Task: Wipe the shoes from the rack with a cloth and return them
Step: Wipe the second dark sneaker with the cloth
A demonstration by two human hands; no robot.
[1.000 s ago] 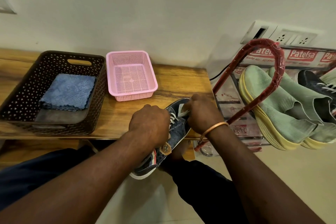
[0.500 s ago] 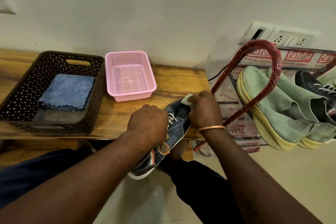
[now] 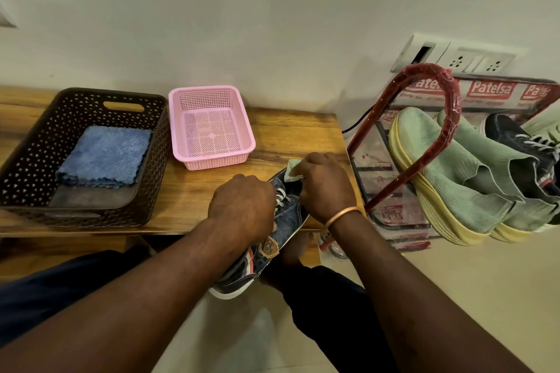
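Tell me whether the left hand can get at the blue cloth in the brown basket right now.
Probably yes. The brown basket is open-topped and nothing covers the blue cloth, but the left hand grips the denim shoe and would have to release it first.

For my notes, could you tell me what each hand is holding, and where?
The left hand grips the shoe over its laces; the right hand holds a pale cloth bunched against the toe.

Right grip (image 3: pixel 327 188) has slid the cloth (image 3: pixel 293 171) from the laces (image 3: pixel 281 194) up to the toe of the shoe (image 3: pixel 288 215); more of the cloth now shows.
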